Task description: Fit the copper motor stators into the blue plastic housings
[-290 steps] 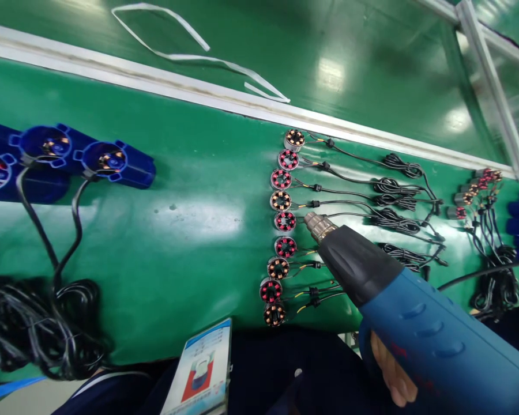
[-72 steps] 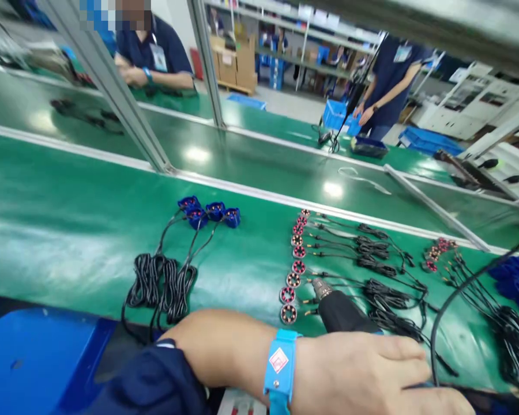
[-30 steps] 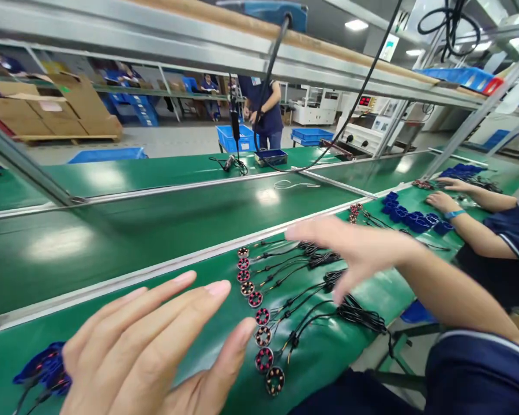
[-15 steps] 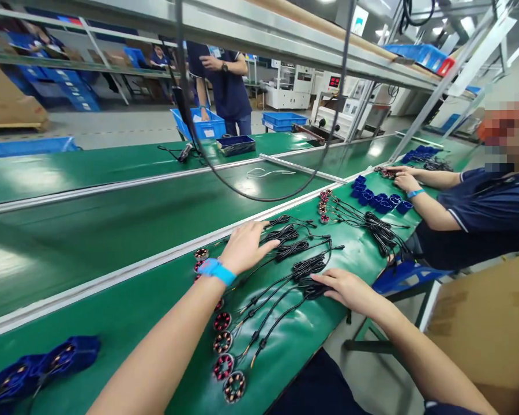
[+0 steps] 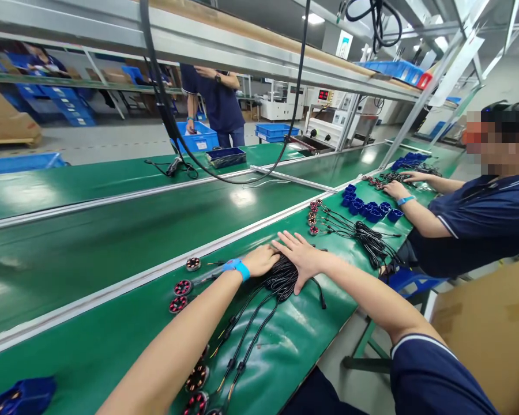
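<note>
Several small round stators with red and copper coils lie on the near green belt, and their thin wires run to a black cable bundle. My left hand, with a blue wrist strap, is curled against the far left side of the bundle. Touching it, my right hand lies flat on top of the bundle with its fingers spread. More stators sit near the belt's front edge under my left forearm.
A seated co-worker at the right handles parts beside blue housings and another set of stators with cables. A cardboard box stands at the lower right. A black cord hangs over the far belt, where another person stands.
My two hands have come together, sweeping the separate cable coils into one bundle. The stators have been pulled out of their neat row. The view has swung slightly to the left.
</note>
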Tool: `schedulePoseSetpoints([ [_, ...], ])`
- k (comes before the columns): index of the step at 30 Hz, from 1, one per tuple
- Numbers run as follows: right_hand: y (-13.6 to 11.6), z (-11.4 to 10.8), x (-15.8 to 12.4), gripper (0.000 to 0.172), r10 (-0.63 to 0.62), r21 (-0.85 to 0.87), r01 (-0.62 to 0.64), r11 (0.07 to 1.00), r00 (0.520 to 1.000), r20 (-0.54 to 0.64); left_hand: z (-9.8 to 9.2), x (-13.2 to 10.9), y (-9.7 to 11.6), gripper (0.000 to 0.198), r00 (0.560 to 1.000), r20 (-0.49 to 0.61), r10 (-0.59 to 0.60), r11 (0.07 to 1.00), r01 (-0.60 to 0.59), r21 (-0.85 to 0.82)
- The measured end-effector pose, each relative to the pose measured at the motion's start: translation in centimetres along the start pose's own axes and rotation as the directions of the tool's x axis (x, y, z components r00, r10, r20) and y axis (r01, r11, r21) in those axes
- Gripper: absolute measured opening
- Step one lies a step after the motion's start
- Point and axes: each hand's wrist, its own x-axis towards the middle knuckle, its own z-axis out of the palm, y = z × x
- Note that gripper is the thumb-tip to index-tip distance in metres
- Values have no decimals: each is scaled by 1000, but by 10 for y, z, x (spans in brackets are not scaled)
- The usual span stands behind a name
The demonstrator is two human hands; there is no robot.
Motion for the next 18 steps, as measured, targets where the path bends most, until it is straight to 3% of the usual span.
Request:
schedulePoseSetpoints([
  [4,4,0,1,145,-61,80,51,995,991,122,-23,-32,16,48,997,73,-13,1000,12,21],
  [7,5,10,-11,121,-127,115,125,985,992,5,-37,-99,33,67,992,-34,-123,989,125,74],
  [8,4,14,-16,114,-141,121,146,982,989,-46,-36,-129,41,73,982,-132,-136,979,153,134],
  [11,3,25,-27,101,-134,153,157,976,979,-150,-9,-216,71,95,955,-283,-87,929,180,322],
  [13,2,31,-33,95,-108,169,139,976,978,-181,19,-259,88,104,935,-331,-124,891,252,378],
  [16,0,35,-46,87,-78,190,116,975,977,-196,54,-291,93,94,877,-404,-259,836,413,362],
  [18,-1,37,-61,84,-41,206,80,975,981,-188,63,-297,85,88,843,-427,-326,816,479,323],
])
